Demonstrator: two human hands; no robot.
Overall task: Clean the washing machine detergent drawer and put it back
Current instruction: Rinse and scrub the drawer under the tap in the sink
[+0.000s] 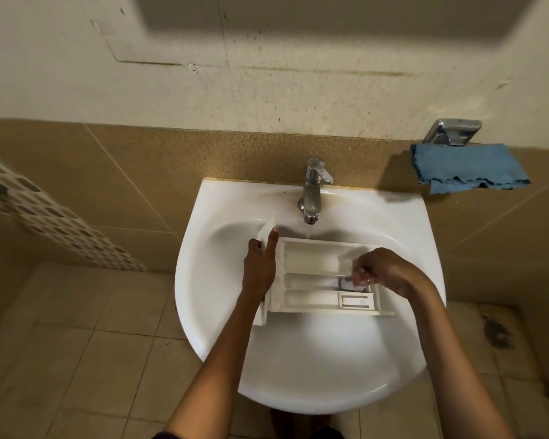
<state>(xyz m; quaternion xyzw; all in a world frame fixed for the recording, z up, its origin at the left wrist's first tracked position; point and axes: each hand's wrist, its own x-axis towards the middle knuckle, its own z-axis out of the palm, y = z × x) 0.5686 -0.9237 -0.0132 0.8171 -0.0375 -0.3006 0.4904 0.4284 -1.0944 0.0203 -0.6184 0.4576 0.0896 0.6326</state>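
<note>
Two hands work over the basin. The left hand (260, 267) grips the front panel of the detergent drawer (311, 301), fingers wrapped round its edge and the forefinger stretched along it. The drawer lies across the bowl of the sink (203, 312) with its open compartments up and its far edge under the thin stream of water (308, 231). The right hand (384, 270) has its fingertips bunched down into the middle compartment, over a small grey insert (346, 284). It is too blurred to tell whether they pinch that piece or only rub at it. The step looks like scrubbing residue out of the corners. It would go best with the left grip firm so the wet plastic cannot slide, the drawer tipped a little so the water runs through each channel in turn, and the insert worked loose gently, since its clips may be brittle. Around them, a mosaic band (54, 223) slants down the tan tiling at far left, above pale floor tiles (61, 359). The white sink is stained yellowish around the chrome tap (313, 191), and the cream wall (267, 74) above is scuffed and cracked. A blue cloth (466, 167) is draped from a chrome holder (454, 131) on the right, handy for drying.
</note>
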